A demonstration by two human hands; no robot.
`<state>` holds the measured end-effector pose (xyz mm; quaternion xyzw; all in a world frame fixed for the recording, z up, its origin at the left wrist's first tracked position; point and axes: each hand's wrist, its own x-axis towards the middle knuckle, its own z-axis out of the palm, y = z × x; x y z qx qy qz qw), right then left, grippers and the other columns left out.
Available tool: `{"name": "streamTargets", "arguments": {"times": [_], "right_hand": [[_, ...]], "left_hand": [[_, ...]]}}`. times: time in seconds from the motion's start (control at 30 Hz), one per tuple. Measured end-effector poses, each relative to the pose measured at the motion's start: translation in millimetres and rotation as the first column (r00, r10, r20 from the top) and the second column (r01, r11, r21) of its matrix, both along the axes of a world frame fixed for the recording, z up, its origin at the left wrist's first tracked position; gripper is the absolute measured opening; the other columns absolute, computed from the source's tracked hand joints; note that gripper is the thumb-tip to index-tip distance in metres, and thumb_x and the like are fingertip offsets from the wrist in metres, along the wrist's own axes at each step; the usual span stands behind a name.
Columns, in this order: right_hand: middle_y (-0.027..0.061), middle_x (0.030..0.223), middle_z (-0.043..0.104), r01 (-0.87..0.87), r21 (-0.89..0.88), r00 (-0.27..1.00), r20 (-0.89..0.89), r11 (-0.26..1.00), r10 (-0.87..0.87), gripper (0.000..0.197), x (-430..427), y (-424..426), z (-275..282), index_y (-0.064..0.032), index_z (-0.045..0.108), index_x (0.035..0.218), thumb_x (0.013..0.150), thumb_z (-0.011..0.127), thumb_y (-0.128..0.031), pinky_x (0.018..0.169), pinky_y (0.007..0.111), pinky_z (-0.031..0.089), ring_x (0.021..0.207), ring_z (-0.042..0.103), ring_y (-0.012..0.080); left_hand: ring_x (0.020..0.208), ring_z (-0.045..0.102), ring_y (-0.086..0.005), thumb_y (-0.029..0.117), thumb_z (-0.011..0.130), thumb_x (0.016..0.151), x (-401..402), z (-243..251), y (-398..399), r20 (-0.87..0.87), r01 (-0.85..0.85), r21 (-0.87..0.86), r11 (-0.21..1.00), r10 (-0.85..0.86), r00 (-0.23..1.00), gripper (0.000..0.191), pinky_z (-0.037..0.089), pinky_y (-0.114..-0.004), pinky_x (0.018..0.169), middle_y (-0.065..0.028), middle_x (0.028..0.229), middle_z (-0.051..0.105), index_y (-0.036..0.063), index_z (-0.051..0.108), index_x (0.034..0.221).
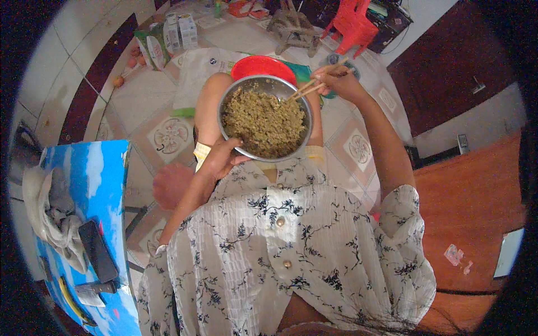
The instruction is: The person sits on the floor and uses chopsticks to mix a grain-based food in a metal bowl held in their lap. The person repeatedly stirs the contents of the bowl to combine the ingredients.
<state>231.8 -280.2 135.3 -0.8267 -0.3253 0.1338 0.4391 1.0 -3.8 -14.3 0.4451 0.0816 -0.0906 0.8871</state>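
Observation:
A round metal bowl [310, 122] rests on my lap, filled with a crumbly yellow-brown food mixture [265, 119]. My left hand [225, 157] grips its lower left rim, thumb on the edge and fingers beneath. In my right hand [336, 82], beyond the bowl's upper right rim, is a pair of wooden chopsticks [309, 89]; their tips reach down into the mixture at its upper right. Just past the bowl sits a red plastic basin [262, 67], partly hidden behind the far rim.
On my left, a blue-topped table [94, 168] holds a cloth [42, 210], a dark phone [98, 252], a cleaver [90, 294] and a banana [71, 300]. Cartons [180, 31] and a red plastic chair [353, 25] stand ahead on the tiled floor. A wooden surface [466, 201] lies on my right.

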Motion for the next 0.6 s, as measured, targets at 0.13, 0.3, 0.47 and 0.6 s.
{"name": "streamTargets", "arguments": {"times": [0.13, 0.3, 0.47, 0.6], "right_hand": [[0.0071, 0.090, 0.068, 0.059, 0.065, 0.996, -0.073, 0.996, -0.054, 0.028, -30, -17, -4, 0.0008, 0.067, 0.105, 0.090, 0.064, -0.023, 0.065, 0.026, 0.055, 0.071, 0.063, 0.0115], [0.0082, 0.090, 0.068, 0.052, 0.070, 0.998, 0.027, 0.996, -0.054, 0.025, -57, -35, -18, 0.0000, 0.068, 0.102, 0.091, 0.063, -0.021, 0.067, 0.028, 0.054, 0.077, 0.063, 0.0134], [0.0097, 0.094, 0.068, 0.086, 0.120, 0.996, -0.008, 0.989, -0.085, 0.019, -99, -43, -31, 0.0006, 0.068, 0.103, 0.091, 0.063, -0.014, 0.070, 0.028, 0.054, 0.079, 0.064, 0.0141], [0.0144, 0.098, 0.068, 0.080, 0.080, 0.980, 0.178, 0.994, -0.093, 0.018, -135, -37, -40, 0.0026, 0.068, 0.101, 0.090, 0.063, -0.010, 0.074, 0.029, 0.055, 0.084, 0.065, 0.0161]], "left_hand": [[0.111, 0.059, -0.0285, 0.013, 0.054, 0.085, 2, -4, -1, -0.012, -0.012, -0.016, 1.000, 0.012, 1.000, 0.057, 0.056, -0.043, 0.088, -0.0153, 0.127, 0.053, 0.0020, 0.034, 0.137], [0.112, 0.058, -0.0296, 0.008, 0.051, 0.086, 2, -4, 0, -0.010, -0.004, -0.037, 0.999, 0.003, 1.000, 0.061, 0.058, -0.043, 0.084, -0.0157, 0.131, 0.049, 0.0032, 0.026, 0.141], [0.112, 0.059, -0.0275, 0.019, 0.058, 0.086, 0, -1, 0, -0.011, -0.011, 0.032, 0.999, 0.012, 1.000, 0.055, 0.054, -0.043, 0.092, -0.0134, 0.128, 0.054, 0.0023, 0.039, 0.135], [0.110, 0.059, -0.0290, 0.010, 0.051, 0.087, 1, -6, 1, -0.010, 0.004, -0.047, 0.999, -0.005, 1.000, 0.060, 0.059, -0.039, 0.081, -0.0166, 0.130, 0.050, 0.0033, 0.026, 0.141]]}}
